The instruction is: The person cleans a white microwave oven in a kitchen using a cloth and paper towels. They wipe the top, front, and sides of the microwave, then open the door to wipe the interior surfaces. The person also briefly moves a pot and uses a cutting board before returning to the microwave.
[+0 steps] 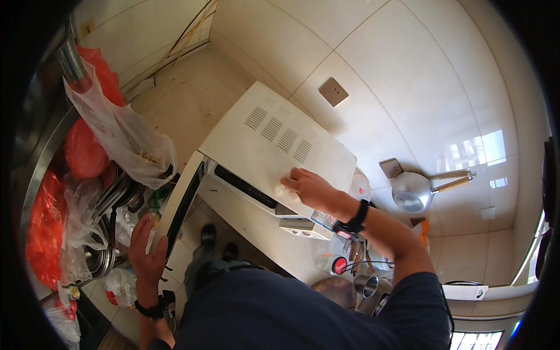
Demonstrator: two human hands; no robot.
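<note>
A white microwave oven [245, 144] with vent slots in its top stands at an angle on the counter. Its door [181, 205] is swung open to the left. My left hand [146, 251] is at the door's free edge, fingers along the outer face and thumb around the end. On the front part of the oven's top, my right hand [308, 188] presses a crumpled white cloth or tissue [288, 191], mostly covered by the fingers. The dark control strip [245, 187] runs along the oven's front; the inside of the cavity is hidden from above.
Plastic bags [127, 127] and stacked metal pans [98, 249] crowd a rack at left. A saucepan [411, 192] hangs on the tiled wall beside sockets [334, 92]. A jar with a red lid [339, 265], utensils and a metal cup [365, 285] stand to the right.
</note>
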